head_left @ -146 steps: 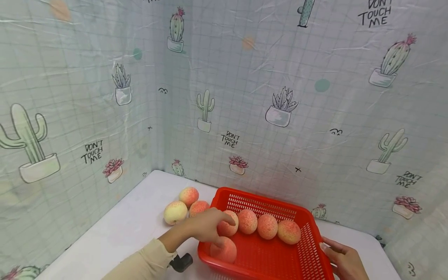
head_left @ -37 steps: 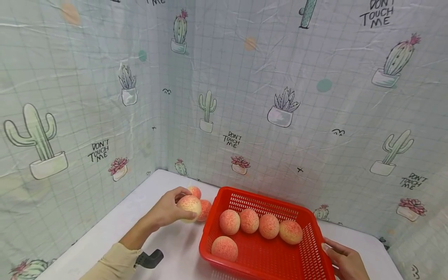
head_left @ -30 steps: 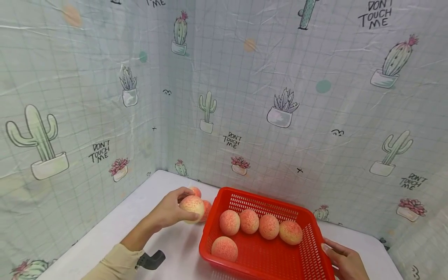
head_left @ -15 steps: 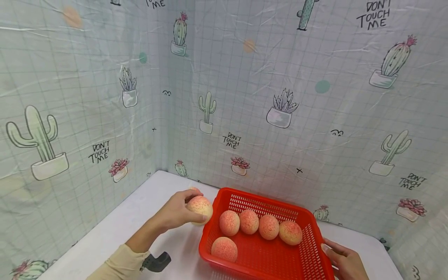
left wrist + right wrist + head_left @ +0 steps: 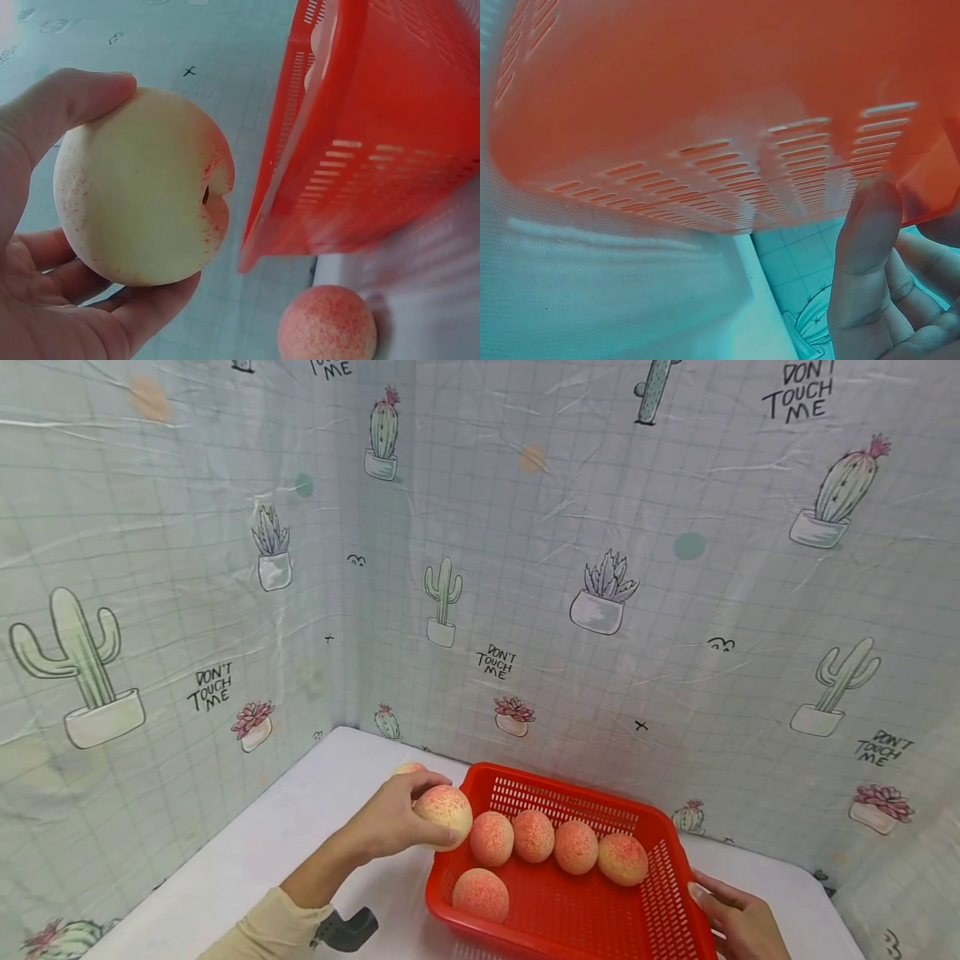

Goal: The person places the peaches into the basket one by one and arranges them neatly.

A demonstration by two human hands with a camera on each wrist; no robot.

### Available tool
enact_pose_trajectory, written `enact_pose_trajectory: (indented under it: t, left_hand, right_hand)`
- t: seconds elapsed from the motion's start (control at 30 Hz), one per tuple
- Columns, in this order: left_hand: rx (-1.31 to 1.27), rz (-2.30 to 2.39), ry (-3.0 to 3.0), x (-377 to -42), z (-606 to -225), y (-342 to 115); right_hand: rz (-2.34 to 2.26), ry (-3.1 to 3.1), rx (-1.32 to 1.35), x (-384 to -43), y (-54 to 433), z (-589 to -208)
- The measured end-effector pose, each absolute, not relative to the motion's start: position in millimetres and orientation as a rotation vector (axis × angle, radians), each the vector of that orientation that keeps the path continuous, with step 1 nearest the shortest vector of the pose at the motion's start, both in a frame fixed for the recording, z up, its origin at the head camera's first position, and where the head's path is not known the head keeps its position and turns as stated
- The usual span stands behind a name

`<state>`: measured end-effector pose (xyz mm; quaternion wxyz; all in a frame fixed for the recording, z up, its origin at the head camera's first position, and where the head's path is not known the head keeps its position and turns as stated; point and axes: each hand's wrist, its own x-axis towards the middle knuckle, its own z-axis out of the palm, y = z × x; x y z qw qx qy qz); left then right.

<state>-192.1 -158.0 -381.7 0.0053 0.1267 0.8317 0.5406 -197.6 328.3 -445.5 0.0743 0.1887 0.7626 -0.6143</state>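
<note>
My left hand (image 5: 386, 822) grips a pale yellow peach with a red blush (image 5: 444, 814), thumb on one side and fingers on the other. In the head view, this peach overlaps the left rim of the red plastic basket (image 5: 581, 906). The left wrist view shows the peach's stem dimple (image 5: 205, 195) turned towards the basket's outer wall (image 5: 405, 150). Several peaches lie inside, most in a row along the back and one peach (image 5: 480, 896) at the front left corner. My right hand (image 5: 741, 917) holds the basket's right rim, its thumb (image 5: 868, 232) against the slotted side.
Behind my left hand, a peach (image 5: 408, 768) on the white table (image 5: 262, 860) is partly hidden. The left wrist view has a reddish peach (image 5: 328, 326) on the table beside the basket. A cactus-print curtain (image 5: 525, 568) rises at the back and left.
Earlier the left hand was over the basket's front left peach; it then took the pale peach from the table group and has carried it right to the basket's left rim. The right hand stays put.
</note>
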Motion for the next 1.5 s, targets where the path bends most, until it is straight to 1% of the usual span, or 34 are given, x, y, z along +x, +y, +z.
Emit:
enact_pose_trajectory:
  t: [0.83, 1.5]
  left_hand:
    - [0.571, 1.661, 2.551, -184, -390, -119]
    - [0.607, 1.645, 2.52, -180, -400, -93]
  right_hand:
    - [-1.843, 2.296, 0.576, -199, 327, -446]
    - [-1.849, 2.272, 0.585, -197, 329, -446]
